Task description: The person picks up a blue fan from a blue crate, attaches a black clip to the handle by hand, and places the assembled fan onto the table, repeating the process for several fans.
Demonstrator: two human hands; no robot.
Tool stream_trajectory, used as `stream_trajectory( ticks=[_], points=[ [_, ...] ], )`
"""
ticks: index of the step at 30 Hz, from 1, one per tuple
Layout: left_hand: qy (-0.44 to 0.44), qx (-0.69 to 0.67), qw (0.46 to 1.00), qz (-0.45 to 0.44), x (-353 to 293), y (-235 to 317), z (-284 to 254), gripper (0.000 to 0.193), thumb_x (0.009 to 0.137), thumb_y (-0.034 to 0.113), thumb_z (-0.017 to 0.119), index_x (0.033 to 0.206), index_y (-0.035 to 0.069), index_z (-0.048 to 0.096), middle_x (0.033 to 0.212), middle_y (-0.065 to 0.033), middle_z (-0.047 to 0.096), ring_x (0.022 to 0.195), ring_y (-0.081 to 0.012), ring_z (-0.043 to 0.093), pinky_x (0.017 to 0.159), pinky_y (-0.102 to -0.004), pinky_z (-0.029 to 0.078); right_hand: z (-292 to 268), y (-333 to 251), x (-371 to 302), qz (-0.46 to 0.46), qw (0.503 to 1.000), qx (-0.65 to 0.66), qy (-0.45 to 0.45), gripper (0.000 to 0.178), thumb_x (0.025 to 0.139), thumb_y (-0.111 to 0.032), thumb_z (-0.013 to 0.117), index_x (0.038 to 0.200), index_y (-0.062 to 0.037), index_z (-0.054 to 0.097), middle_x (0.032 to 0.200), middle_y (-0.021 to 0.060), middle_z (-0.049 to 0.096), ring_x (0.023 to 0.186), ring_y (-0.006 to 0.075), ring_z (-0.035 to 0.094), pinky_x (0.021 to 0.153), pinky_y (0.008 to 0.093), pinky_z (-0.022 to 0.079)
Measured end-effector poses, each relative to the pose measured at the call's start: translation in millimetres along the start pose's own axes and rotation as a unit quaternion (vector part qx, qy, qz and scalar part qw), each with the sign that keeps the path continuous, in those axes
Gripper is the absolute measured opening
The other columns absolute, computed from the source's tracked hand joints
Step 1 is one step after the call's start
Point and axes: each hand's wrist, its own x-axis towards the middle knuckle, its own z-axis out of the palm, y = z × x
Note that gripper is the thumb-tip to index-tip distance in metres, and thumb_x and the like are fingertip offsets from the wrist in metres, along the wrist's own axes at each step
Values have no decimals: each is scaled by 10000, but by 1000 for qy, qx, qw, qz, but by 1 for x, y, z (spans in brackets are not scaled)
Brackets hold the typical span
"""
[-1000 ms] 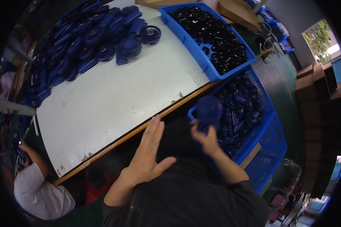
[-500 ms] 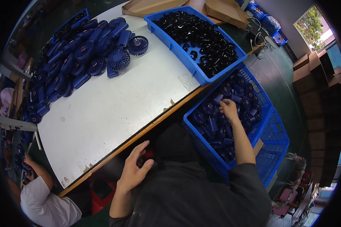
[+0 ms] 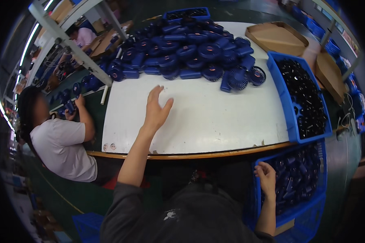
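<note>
- Now swung fully into view at left: a co-worker (image 3: 63, 133) in a white top, handling a small fan (image 3: 76, 89); half a second ago, low in the corner.
- Out above the table, left of centre, with the left hand (image 3: 156, 111), up from near the front edge: released, fingers spread, just short of the pile.
- Across upper centre, still heaped: a pile of blue handheld fans (image 3: 186, 48).
- Through the middle, room for moving sideways over the white tabletop (image 3: 215, 113), down to the wooden front edge (image 3: 207, 155), now nearly level instead of slanting.
- Lower right, back from among the crate fans (image 3: 296, 178) with the right hand (image 3: 266, 174): released, fingers loosely bent, at the left rim of the blue crate (image 3: 256, 192); touching or above, cannot tell.
- Far right, closing off the tabletop with a raised wall: a blue tray (image 3: 278, 87) of black parts (image 3: 304, 93).
</note>
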Motion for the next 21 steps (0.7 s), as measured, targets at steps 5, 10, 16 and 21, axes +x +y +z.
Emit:
stream_trajectory(
  ticks=[5,10,16,21],
  points=[
    [94,102,989,-49,88,-35,9,974,828,542,732,1482,-54,327,1534,-264,337,1439,-416,298,1166,-469,297,28,-16,-2,-14,999,2,-52,274,938,-46,643,1195,48,619,973,86,697,841,123,654,746,250,531],
    [59,169,981,-73,144,-33,29,1035,811,628,698,1510,-28,308,1531,-274,357,1464,-405,271,1179,-511,249,43,-26,-13,-23,997,-41,-57,292,932,-74,667,1193,50,630,987,94,708,878,125,659,804,263,533],
    [80,187,979,-17,137,-38,18,941,744,439,806,1467,3,392,1351,-229,505,1323,-374,427,1143,-498,283,62,-47,-25,-68,993,-67,-63,298,919,-83,676,1192,34,645,989,107,719,874,145,671,797,276,540],
    [81,-69,994,17,59,7,-21,869,754,382,822,1431,10,423,1263,-192,546,1203,-319,528,1044,-411,418,84,-89,-22,-241,956,-163,-47,414,859,-42,700,1257,20,601,1063,193,673,920,286,682,803,326,556]
  ],
)
